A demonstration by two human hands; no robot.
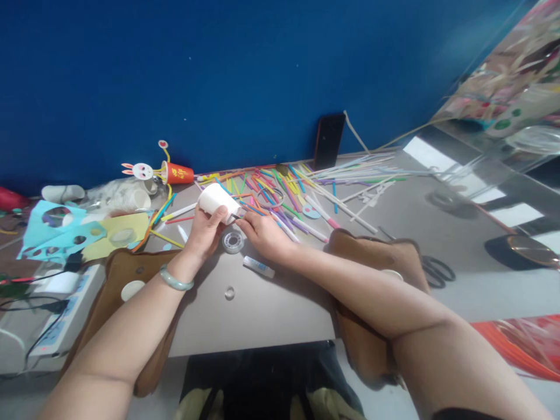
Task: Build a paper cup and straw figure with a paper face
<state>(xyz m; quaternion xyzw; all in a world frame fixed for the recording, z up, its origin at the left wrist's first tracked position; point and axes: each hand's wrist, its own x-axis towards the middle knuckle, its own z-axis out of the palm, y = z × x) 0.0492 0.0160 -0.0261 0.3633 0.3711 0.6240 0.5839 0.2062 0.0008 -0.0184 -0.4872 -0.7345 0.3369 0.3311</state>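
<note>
My left hand [209,232] is wrapped round a white paper cup [215,201], which lies tilted with one end towards my right hand [261,232]. The fingers of that right hand are pinched by the cup's near end, where a small dark tip shows; the rest of what they hold is hidden. Just below the cup lies a roll of clear tape [233,240]. A small white tube with a blue label [258,266] rests under my right wrist. Closer to the table's front edge is a small clear round piece [230,293].
Coloured sticks and pens [284,192] cover the back. A red cup with a rabbit face [179,173] and cut paper [56,227] are at left. A phone [329,141] leans on the blue wall. Brown pads [376,248] lie under my forearms; black-handled scissors [437,271] are at right.
</note>
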